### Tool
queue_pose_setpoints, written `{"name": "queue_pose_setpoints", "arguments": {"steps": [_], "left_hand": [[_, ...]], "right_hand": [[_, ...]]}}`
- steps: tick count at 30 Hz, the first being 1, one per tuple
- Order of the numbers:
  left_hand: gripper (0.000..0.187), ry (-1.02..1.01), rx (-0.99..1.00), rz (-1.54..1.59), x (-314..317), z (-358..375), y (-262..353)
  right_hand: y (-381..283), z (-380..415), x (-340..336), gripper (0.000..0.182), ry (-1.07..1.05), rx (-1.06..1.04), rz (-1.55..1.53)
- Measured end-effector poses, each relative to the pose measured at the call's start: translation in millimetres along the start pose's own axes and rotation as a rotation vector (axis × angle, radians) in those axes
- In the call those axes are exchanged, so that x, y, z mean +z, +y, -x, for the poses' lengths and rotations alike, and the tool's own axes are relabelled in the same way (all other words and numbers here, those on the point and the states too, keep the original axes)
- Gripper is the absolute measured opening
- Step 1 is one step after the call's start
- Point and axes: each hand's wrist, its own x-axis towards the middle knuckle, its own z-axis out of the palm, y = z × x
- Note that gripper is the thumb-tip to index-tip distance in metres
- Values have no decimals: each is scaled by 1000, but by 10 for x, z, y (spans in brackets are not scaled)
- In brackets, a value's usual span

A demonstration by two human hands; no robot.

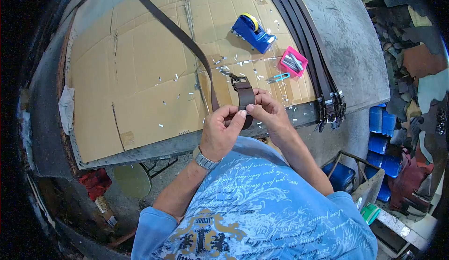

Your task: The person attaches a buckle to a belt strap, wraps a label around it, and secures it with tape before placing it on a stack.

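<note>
Both hands pinch the folded buckle end of a brown belt (244, 94) at the worktop (346, 30) edge: left hand (223, 130) and right hand (267, 110) touching. Strap runs diagonally up-left over the cardboard sheet (140, 63). Blue tape dispenser (253, 32), pink tray (293, 61), blue snips (278, 77) near. Finished belts (318, 58) stacked right.

**My corner of the workshop**

My counter (355, 40) is rough grey concrete, curved at its far right corner, and flattened brown cardboard (131, 73) covers most of its top. A pale rag (66, 103) hangs at its left edge. Beneath the near edge I see a round olive stool (133, 179) on a grey, gritty floor (163, 185). To my right stand blue plastic containers (381, 138), with leather scraps (416, 49) heaped beyond them. The light is even and bright, like daylight.
</note>
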Motion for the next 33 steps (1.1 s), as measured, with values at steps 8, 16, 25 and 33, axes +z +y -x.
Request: {"name": "queue_pose_setpoints", "arguments": {"steps": [8, 16, 25, 33], "left_hand": [[18, 24, -39, 42, 22, -3, -61], [19, 79, -68, 75, 13, -4, -143], [17, 93, 1, -74, 22, 52, -4], [16, 88, 19, -94, 24, 46, -28]], "right_hand": [[69, 41, -30, 16, 20, 8, 42], [-278, 157, -122, 21, 75, -99, 363], [-376, 103, 3, 23, -37, -14, 385], [-365, 96, -26, 18, -59, -10, 270]]}}
